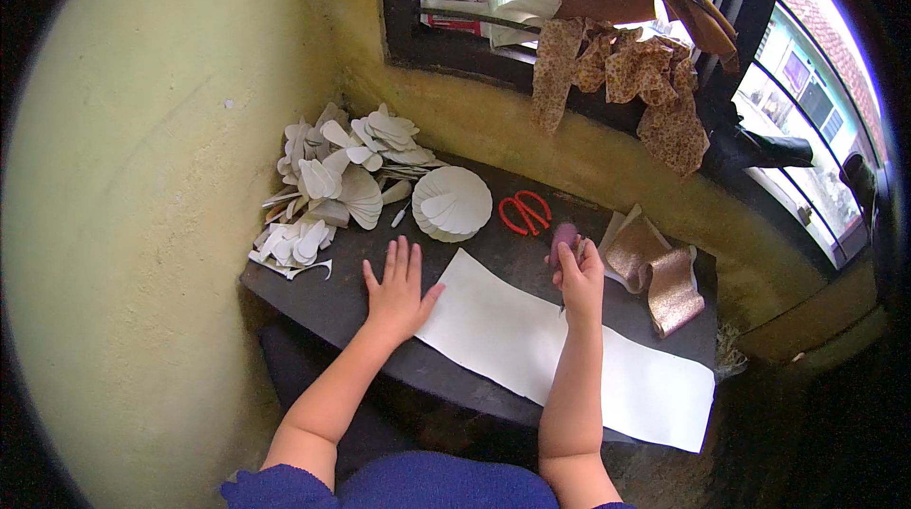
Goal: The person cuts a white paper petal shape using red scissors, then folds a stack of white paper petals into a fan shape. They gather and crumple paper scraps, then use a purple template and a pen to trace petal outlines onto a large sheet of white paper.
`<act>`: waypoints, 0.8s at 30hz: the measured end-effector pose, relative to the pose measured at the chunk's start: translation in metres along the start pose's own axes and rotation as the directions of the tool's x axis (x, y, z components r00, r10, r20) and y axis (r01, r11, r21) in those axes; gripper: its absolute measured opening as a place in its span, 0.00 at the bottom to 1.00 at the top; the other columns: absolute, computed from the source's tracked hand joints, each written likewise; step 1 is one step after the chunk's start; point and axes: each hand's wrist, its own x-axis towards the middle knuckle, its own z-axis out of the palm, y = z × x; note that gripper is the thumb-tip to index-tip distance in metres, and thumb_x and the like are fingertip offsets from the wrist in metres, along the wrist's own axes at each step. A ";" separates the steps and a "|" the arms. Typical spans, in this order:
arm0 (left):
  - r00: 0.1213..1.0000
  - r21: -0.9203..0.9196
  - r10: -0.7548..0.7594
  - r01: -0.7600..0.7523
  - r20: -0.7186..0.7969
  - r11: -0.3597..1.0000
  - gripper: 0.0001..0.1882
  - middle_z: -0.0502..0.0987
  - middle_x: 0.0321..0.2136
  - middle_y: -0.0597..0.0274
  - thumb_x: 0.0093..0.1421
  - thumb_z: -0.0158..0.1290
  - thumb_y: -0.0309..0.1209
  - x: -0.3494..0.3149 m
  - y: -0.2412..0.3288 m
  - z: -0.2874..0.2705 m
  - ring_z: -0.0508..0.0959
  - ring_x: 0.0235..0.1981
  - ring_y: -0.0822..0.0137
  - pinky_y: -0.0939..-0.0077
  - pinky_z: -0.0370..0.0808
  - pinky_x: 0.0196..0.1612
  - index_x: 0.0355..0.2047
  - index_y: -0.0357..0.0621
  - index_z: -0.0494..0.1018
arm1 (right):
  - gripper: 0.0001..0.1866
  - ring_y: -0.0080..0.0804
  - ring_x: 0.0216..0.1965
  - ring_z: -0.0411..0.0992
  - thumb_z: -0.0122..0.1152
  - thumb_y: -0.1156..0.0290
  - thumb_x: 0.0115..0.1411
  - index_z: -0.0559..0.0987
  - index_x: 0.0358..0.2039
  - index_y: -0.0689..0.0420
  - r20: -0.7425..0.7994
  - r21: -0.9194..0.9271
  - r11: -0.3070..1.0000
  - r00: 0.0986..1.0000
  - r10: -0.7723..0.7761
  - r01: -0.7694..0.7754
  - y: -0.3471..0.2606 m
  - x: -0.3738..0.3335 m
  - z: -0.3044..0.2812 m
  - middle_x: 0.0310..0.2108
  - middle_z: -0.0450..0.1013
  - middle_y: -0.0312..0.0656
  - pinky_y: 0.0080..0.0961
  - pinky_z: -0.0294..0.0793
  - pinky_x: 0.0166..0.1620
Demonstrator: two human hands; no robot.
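Observation:
A long white sheet [474, 314] runs slantwise across the dark table, its right end hanging over the near edge. My left hand [399, 296] lies flat with fingers spread on the tabletop, its thumb at the sheet's left end. Above the sheet my right hand [581, 283] is closed around a tool with a rounded purple-brown end [564, 236]. A thin dark tip shows below that hand; the tool's exact kind is unclear. Beyond the sheet lies a pair of red-handled scissors [525, 213].
Several pale sole-shaped pieces [323, 172] are heaped at the back left, beside a fanned round stack [453, 203]. A small white stick [399, 215] lies between them. Shiny bronze material [664, 286] curls at the right. Patterned cloth [655, 73] hangs from the barred window.

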 end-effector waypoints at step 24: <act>0.991 -0.131 -0.115 0.123 0.062 0.984 0.40 0.51 0.66 0.52 0.56 0.51 0.55 -0.051 -0.005 -0.015 0.46 0.68 0.51 0.27 0.36 0.60 0.64 0.50 0.55 | 0.05 0.14 0.18 0.62 0.54 0.71 0.63 0.70 0.34 0.58 0.062 -0.128 0.992 0.998 -0.009 0.017 0.007 -0.004 0.013 0.22 0.72 0.35 0.13 0.61 0.22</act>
